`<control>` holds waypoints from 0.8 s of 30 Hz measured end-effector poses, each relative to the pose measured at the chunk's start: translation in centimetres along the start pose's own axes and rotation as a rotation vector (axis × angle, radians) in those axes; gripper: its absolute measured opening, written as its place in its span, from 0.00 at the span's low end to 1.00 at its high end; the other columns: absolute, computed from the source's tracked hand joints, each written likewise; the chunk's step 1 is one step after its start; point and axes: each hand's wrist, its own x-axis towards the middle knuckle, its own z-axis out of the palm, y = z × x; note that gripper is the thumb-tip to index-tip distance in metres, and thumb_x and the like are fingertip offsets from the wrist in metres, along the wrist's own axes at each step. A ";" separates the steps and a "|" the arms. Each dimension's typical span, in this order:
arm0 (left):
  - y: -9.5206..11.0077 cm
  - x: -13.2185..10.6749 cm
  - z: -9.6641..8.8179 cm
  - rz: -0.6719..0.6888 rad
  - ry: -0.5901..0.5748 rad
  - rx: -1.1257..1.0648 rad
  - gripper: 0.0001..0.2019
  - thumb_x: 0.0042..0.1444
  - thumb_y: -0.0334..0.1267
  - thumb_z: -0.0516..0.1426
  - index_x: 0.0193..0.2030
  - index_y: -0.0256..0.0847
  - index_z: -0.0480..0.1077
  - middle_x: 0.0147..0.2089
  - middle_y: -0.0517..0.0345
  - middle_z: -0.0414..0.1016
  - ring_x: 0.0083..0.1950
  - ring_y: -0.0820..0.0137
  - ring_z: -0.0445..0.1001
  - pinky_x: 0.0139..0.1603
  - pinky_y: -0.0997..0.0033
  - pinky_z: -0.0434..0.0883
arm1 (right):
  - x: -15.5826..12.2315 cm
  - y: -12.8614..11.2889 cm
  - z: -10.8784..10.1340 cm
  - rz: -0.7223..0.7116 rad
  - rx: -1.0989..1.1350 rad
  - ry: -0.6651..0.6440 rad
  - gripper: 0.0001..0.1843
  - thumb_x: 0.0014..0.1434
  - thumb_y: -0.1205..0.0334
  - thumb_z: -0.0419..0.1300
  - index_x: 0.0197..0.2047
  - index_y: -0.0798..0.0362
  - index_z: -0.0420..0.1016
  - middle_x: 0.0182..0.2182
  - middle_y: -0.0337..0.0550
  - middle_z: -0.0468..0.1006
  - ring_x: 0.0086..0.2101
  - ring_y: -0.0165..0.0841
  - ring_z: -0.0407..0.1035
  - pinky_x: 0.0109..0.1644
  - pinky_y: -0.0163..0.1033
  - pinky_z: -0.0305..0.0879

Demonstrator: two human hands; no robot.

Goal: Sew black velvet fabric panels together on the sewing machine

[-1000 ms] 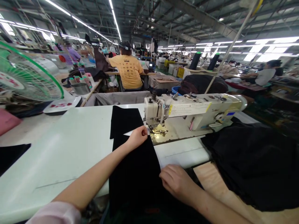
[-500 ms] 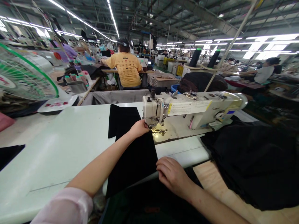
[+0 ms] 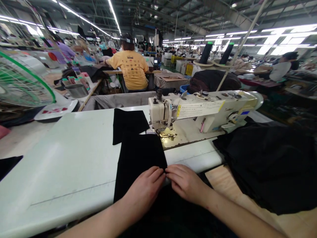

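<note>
Strip lights (image 3: 114,16) run beneath the dark roof (image 3: 188,19) of a wide workshop, and a pale table (image 3: 74,148) spreads across the near side. Black cloth (image 3: 141,155) lies flat at the table's front edge, just left of the sewing machine (image 3: 205,105), its near part dropping toward the person's lap. Its far right corner sits by the machine's foot; whether it lies beneath cannot be told. Left hand (image 3: 146,186) is clamped on the cloth's right edge near the front, fingers bunched. Right hand (image 3: 187,183) pinches the same edge from the other side, so the two hands nearly meet, fingertip to fingertip.

Just beyond the cloth is a second black piece (image 3: 128,124), flat on the table. On the machine, a paper strip (image 3: 200,110) with yellow ends runs along the arm, a pink tool (image 3: 202,125) stands under it, and a lamp lights the metal plate (image 3: 169,135). To the right, a black pile (image 3: 269,165) rests partly over a wooden board (image 3: 223,180).

Farther left stand a green-rimmed fan (image 3: 24,79) and a metal pot (image 3: 76,91). Behind the machine are a dark bundle (image 3: 214,81) and two thread cones (image 3: 206,53). A co-worker (image 3: 133,69) in a yellow shirt sits facing away.
</note>
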 end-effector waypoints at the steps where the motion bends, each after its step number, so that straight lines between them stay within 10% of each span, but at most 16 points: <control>1: -0.3 -0.2 0.2 0.032 0.015 0.022 0.16 0.58 0.24 0.53 0.51 0.39 0.72 0.52 0.46 0.76 0.54 0.58 0.74 0.56 0.58 0.73 | 0.2 0.3 0.1 0.004 -0.004 0.007 0.15 0.60 0.74 0.55 0.48 0.57 0.76 0.47 0.53 0.81 0.49 0.42 0.74 0.55 0.50 0.74; 24: -12.4 7.7 -1.8 -0.017 0.076 0.070 0.14 0.67 0.38 0.50 0.50 0.39 0.76 0.51 0.47 0.76 0.55 0.61 0.73 0.58 0.58 0.73 | 9.4 8.2 2.1 0.188 -0.244 0.025 0.13 0.61 0.72 0.58 0.45 0.52 0.80 0.38 0.48 0.76 0.44 0.42 0.68 0.48 0.47 0.69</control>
